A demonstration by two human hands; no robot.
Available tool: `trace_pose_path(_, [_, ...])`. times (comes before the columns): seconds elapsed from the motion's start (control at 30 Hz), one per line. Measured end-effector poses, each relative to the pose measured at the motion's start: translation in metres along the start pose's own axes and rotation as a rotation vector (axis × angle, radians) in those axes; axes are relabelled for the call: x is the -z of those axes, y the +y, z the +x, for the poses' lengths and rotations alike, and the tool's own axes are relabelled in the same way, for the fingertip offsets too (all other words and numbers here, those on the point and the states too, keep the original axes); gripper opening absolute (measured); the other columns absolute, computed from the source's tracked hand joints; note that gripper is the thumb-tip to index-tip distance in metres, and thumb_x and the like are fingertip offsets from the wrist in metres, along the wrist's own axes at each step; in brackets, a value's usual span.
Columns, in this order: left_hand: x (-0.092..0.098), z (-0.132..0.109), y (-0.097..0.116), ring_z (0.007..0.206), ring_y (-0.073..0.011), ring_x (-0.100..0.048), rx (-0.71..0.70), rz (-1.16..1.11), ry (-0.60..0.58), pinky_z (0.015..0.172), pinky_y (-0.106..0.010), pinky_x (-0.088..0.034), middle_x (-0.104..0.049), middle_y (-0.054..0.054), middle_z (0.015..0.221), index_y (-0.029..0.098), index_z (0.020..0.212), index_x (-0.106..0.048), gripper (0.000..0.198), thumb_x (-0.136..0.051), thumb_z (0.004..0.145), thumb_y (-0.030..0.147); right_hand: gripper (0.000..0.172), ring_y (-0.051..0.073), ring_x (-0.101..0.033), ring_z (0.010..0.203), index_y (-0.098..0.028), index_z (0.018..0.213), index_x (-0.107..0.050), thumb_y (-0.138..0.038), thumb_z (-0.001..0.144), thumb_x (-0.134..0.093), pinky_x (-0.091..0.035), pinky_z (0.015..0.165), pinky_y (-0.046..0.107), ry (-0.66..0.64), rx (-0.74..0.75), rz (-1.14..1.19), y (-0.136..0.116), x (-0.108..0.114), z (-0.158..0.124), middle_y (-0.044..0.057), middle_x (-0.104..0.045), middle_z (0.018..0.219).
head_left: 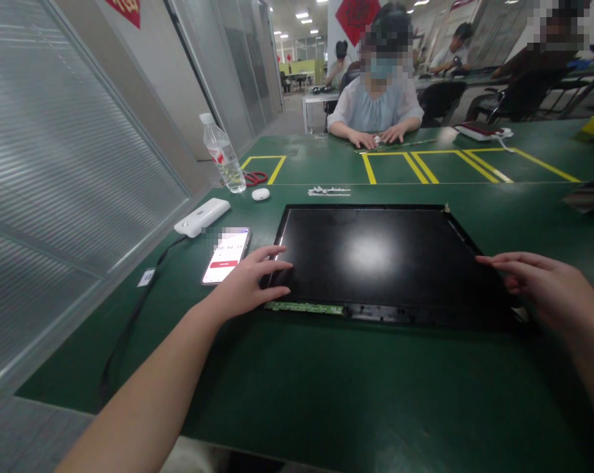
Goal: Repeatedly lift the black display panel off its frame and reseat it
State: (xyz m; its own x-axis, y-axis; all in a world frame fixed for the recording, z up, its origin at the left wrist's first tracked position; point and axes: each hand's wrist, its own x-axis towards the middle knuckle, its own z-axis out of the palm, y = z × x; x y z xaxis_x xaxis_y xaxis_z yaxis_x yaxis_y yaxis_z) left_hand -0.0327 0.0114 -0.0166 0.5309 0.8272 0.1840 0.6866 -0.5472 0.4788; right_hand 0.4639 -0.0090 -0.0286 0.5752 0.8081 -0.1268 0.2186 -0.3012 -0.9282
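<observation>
A black flat display panel point(336, 256) lies face up on the green table in front of me. A narrow green circuit board point(304, 308) runs along the left part of its near edge. My left hand point(257, 279) rests over the panel's left edge, with fingers and thumb apart and nothing between them. At the right edge, my right hand point(538, 279) has its fingertips pressed together against the frame; whatever they pinch is too small to make out. A small pale piece point(446, 208) sticks up at the far right corner.
Left of the panel lie a lit phone point(227, 256), a white power bank point(203, 217) with a black strap, and a white earbud case point(260, 194). Behind stand a water bottle point(223, 154) and red scissors point(255, 178). White strips point(329, 192) lie beyond the panel. A person point(376, 105) sits opposite.
</observation>
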Motion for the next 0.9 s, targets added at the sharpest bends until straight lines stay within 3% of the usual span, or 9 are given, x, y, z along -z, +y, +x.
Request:
trace_pose_path(0.2, [-0.004, 0.003, -0.001, 0.136, -0.0372, -0.055, 0.212, 0.074, 0.163, 0.115, -0.056, -0.044, -0.06, -0.019, 0.146, 0.015, 0.139, -0.063, 0.055, -0.059, 0.094, 0.047, 0.033, 0.02, -0.059, 0.072, -0.023, 0.077, -0.073, -0.039, 0.051, -0.064, -0.048, 0.061, 0.034, 0.178, 0.004, -0.195, -0.022, -0.005, -0.018, 0.01, -0.077, 0.103])
trace_pose_path(0.33, [-0.007, 0.004, -0.003, 0.135, -0.0389, -0.057, 0.379, 0.059, 0.122, 0.111, -0.057, -0.047, -0.057, -0.023, 0.149, 0.01, 0.149, -0.052, 0.064, -0.053, 0.096, 0.045, 0.034, 0.03, -0.067, 0.101, -0.026, 0.086, -0.074, -0.038, 0.056, -0.063, -0.05, 0.094, 0.045, 0.169, 0.068, -0.343, -0.017, -0.003, -0.013, 0.007, -0.076, 0.115])
trace_pose_path(0.43, [-0.011, 0.006, -0.004, 0.139, -0.041, -0.054, 0.41, 0.117, 0.056, 0.114, -0.057, -0.045, -0.054, -0.027, 0.152, 0.005, 0.145, -0.055, 0.062, -0.052, 0.095, 0.041, 0.042, 0.032, -0.067, 0.108, -0.029, 0.098, -0.076, -0.043, 0.06, -0.064, -0.045, 0.104, 0.05, 0.122, 0.16, -0.457, -0.007, 0.0, -0.003, 0.004, -0.072, 0.129])
trace_pose_path(0.53, [-0.015, 0.007, -0.006, 0.143, -0.0419, -0.049, 0.364, 0.196, 0.003, 0.12, -0.056, -0.038, -0.052, -0.029, 0.153, 0.002, 0.138, -0.061, 0.057, -0.05, 0.096, 0.039, 0.05, 0.031, -0.068, 0.097, -0.03, 0.105, -0.077, -0.046, 0.06, -0.064, -0.048, 0.097, 0.049, 0.094, 0.138, -0.524, -0.001, 0.001, 0.004, 0.005, -0.072, 0.128])
trace_pose_path(0.67, [-0.018, 0.008, -0.01, 0.143, -0.0406, -0.05, 0.351, 0.244, -0.006, 0.121, -0.056, -0.038, -0.052, -0.028, 0.154, 0.001, 0.133, -0.065, 0.053, -0.045, 0.098, 0.036, 0.053, 0.027, -0.064, 0.075, -0.027, 0.106, -0.078, -0.048, 0.06, -0.062, -0.05, 0.074, 0.043, 0.065, 0.098, -0.62, -0.002, 0.001, 0.005, 0.007, -0.075, 0.098])
trace_pose_path(0.8, [-0.018, 0.009, -0.013, 0.139, -0.0385, -0.054, 0.349, 0.241, 0.027, 0.119, -0.055, -0.041, -0.057, -0.024, 0.15, 0.006, 0.128, -0.07, 0.048, -0.046, 0.096, 0.033, 0.054, 0.025, -0.06, 0.066, -0.027, 0.107, -0.078, -0.052, 0.064, -0.057, -0.047, 0.065, 0.039, 0.015, 0.101, -0.705, -0.003, 0.001, 0.002, 0.005, -0.067, 0.072])
trace_pose_path(0.9, [-0.017, 0.01, -0.015, 0.136, -0.0375, -0.057, 0.338, 0.229, 0.05, 0.117, -0.055, -0.044, -0.06, -0.023, 0.146, 0.008, 0.124, -0.073, 0.045, -0.047, 0.094, 0.029, 0.055, 0.024, -0.057, 0.059, -0.028, 0.107, -0.079, -0.054, 0.066, -0.055, -0.046, 0.061, 0.039, 0.01, 0.108, -0.747, -0.001, 0.0, 0.002, 0.004, -0.065, 0.068])
